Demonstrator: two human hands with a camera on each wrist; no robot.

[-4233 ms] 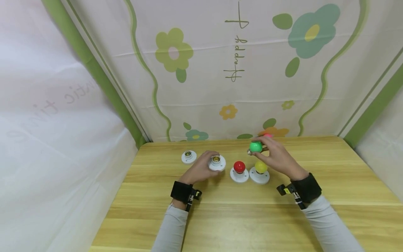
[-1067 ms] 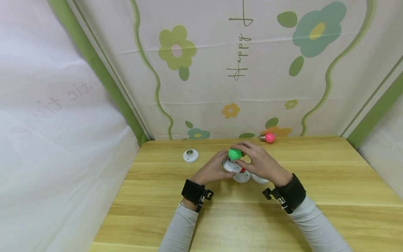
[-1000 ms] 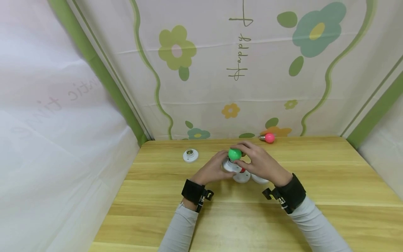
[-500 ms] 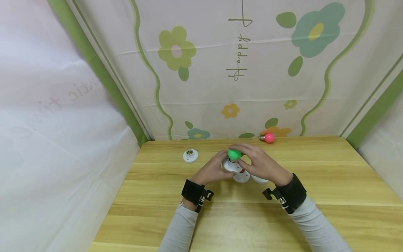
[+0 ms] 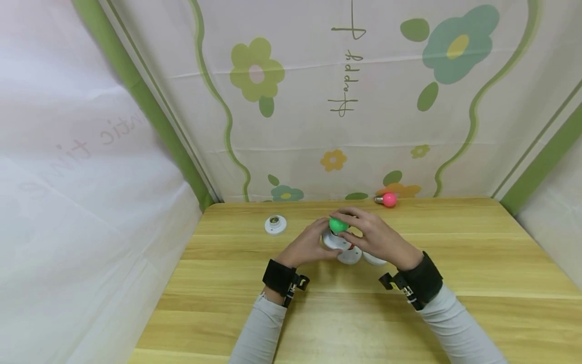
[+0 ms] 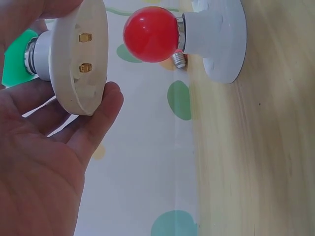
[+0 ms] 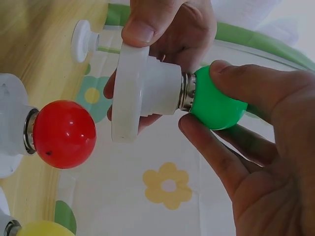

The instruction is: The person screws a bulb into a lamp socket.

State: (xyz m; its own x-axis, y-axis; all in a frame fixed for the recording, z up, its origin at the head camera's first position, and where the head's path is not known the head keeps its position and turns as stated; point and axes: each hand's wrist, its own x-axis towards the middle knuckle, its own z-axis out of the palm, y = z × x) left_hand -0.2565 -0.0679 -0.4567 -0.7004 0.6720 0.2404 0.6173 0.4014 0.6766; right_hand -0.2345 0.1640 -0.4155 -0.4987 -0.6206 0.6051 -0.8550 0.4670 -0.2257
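My left hand (image 5: 305, 246) grips a round white lamp holder (image 7: 129, 93) by its base rim, lifted off the table. Seen from the left wrist, its hollow underside (image 6: 83, 59) shows two brass contacts. A green light bulb (image 7: 216, 101) sits with its metal screw end in the holder's mouth, part of the thread still showing. Thumb and fingers of my right hand (image 5: 377, 237) pinch the green globe. Just below and behind the lifted holder, a red bulb (image 7: 65, 133) stands in its own white holder (image 6: 224, 39) on the table.
An unfilled white lamp holder (image 5: 275, 225) stands at the back left of the wooden table (image 5: 336, 313). A pink bulb (image 5: 389, 199) lies at the back edge by the fabric wall. A yellow bulb (image 7: 44, 229) is partly visible beside the red one, its holder (image 5: 375, 259) half hidden.
Since the oldest frame, the green bulb has come left and down into the holder, which the left hand has moved right and raised. Over the last second, only the right fingers shift slightly around the bulb.
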